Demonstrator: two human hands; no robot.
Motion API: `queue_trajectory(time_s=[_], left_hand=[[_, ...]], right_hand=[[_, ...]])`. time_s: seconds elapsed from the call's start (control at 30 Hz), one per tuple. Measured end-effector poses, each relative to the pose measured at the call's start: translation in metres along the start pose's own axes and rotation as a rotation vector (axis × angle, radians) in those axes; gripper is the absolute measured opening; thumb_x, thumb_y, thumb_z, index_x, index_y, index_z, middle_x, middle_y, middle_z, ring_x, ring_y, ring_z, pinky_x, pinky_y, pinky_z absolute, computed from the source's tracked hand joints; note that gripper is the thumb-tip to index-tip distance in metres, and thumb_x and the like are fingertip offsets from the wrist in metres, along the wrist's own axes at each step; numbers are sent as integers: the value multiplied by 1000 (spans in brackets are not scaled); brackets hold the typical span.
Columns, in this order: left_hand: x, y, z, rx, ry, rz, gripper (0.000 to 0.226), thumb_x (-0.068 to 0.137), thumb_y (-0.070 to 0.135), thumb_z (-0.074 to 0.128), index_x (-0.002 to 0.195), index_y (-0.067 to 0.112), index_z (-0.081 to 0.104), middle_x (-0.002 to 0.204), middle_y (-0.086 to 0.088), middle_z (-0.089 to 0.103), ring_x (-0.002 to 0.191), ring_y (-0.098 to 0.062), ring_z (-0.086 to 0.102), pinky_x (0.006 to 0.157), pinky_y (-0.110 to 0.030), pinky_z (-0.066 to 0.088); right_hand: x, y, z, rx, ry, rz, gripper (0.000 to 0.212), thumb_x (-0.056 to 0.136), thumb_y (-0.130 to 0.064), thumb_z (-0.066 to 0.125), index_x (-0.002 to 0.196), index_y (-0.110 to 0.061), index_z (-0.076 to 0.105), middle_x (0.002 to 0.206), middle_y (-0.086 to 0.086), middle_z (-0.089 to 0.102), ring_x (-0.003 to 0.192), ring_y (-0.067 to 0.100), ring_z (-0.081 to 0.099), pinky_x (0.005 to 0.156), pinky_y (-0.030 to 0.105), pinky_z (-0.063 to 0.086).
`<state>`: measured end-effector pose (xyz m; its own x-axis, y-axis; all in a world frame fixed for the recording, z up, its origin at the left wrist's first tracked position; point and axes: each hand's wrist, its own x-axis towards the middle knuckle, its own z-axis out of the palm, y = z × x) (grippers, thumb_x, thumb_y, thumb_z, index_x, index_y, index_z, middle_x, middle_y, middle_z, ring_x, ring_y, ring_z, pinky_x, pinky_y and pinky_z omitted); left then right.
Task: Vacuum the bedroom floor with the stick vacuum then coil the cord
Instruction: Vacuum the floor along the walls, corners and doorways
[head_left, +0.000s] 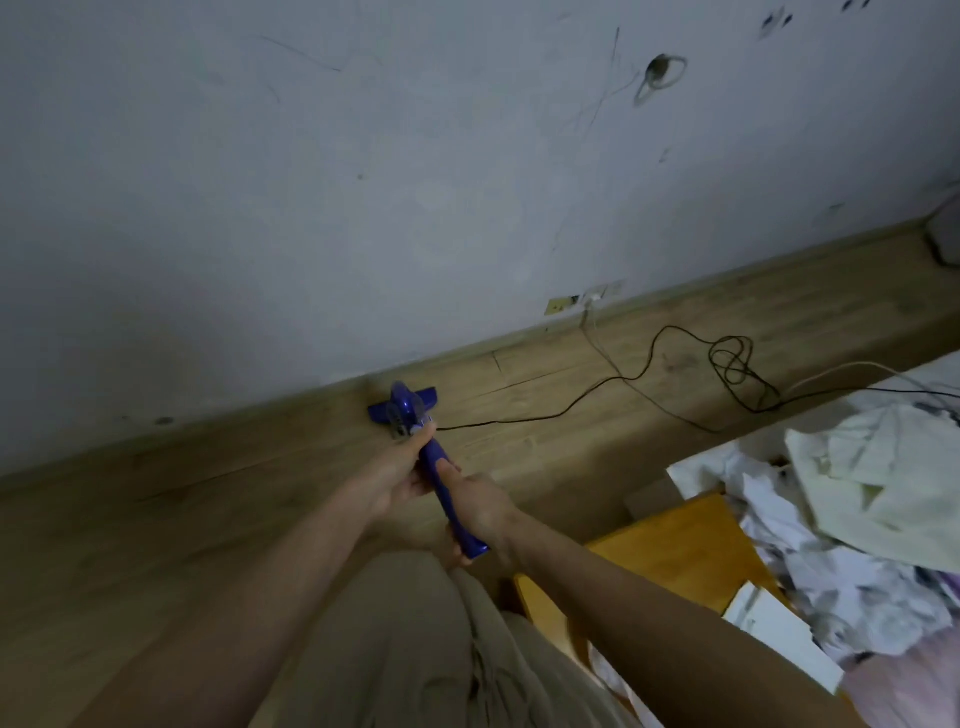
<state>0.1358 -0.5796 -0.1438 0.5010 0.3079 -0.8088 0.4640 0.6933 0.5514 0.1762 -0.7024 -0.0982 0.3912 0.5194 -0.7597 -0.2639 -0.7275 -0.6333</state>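
A blue stick vacuum (435, 457) points down at the wooden floor (208, 499), its head (400, 404) close to the skirting at the foot of the wall. My left hand (397, 475) grips the upper body of the vacuum. My right hand (480, 512) grips the blue handle lower down, nearer to me. A thin black cord (587, 392) runs from the vacuum across the floor to the right, loops in a tangle (735, 364) and carries on toward the bed.
A grey marked wall (363, 182) with a low socket plate (563, 304) bounds the floor. At the right stands a bed heaped with crumpled cloth (852, 483), with an orange wooden piece (680, 556) beside it. White cables (597, 338) cross the floor.
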Motion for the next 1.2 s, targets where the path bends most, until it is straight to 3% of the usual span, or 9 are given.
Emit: queue_trajectory(time_s=[0.13, 0.2, 0.3, 0.4, 0.6, 0.67, 0.83, 1.03, 1.2], left_hand=[[-24, -32, 15, -30, 43, 0, 44, 96, 32, 56, 127, 2, 52, 108, -19, 65, 89, -26, 65, 79, -34, 53], [-35, -41, 16, -52, 78, 0, 45, 95, 31, 58, 128, 2, 53, 119, -21, 63, 98, -29, 63, 83, -36, 51], [-51, -47, 12, -53, 94, 6, 46, 93, 32, 60, 128, 1, 55, 123, -20, 62, 100, -27, 62, 83, -36, 51], [-58, -49, 7, -63, 87, -19, 48, 90, 32, 64, 127, 2, 54, 118, -18, 64, 93, -24, 65, 72, -33, 54], [-52, -48, 4, -61, 63, -53, 49, 88, 33, 66, 126, 3, 55, 121, -20, 63, 105, -29, 64, 69, -33, 54], [-45, -45, -1, -46, 51, -59, 49, 90, 34, 63, 127, 2, 53, 122, -20, 62, 98, -27, 64, 66, -32, 55], [-24, -29, -19, -39, 86, -48, 38, 94, 38, 58, 117, 8, 53, 96, -13, 64, 80, -21, 64, 62, -30, 53], [3, 11, -49, -16, 68, -23, 41, 93, 41, 59, 118, 9, 52, 107, -14, 61, 78, -20, 62, 50, -25, 55], [23, 34, -71, 41, 54, -25, 36, 92, 42, 60, 110, 12, 53, 98, -10, 63, 77, -19, 63, 48, -24, 53]], right_hand=[[-33, 24, -16, 2, -78, 17, 40, 102, -52, 29, 102, -16, 48, 74, 6, 55, 55, 14, 54, 50, 24, 47], [-45, 29, -15, 7, -92, 13, 37, 103, -50, 29, 107, -17, 46, 77, 6, 54, 57, 15, 53, 50, 24, 46], [-53, 33, -6, 43, -98, -1, 39, 103, -49, 30, 113, -15, 48, 76, 7, 53, 56, 16, 53, 43, 22, 45], [-57, 36, 1, 48, -92, 37, 50, 102, -50, 30, 125, -10, 46, 83, 12, 55, 54, 18, 54, 36, 19, 42], [-48, 44, 4, 31, -63, 43, 49, 101, -54, 28, 117, -12, 48, 94, 15, 59, 59, 19, 58, 46, 24, 47], [-37, 45, 12, 16, -46, 34, 49, 100, -56, 28, 110, -13, 51, 95, 15, 59, 67, 22, 59, 57, 29, 50], [-7, 25, 31, -65, -22, 16, 51, 100, -57, 28, 97, -14, 55, 91, 14, 61, 79, 26, 58, 85, 43, 51], [26, -13, 48, 46, -6, 44, 53, 101, -55, 28, 96, -8, 53, 71, 10, 57, 54, 19, 54, 47, 28, 47], [43, -35, 71, 115, 32, 58, 56, 102, -54, 27, 101, -5, 54, 68, 10, 59, 51, 18, 56, 48, 26, 49]])
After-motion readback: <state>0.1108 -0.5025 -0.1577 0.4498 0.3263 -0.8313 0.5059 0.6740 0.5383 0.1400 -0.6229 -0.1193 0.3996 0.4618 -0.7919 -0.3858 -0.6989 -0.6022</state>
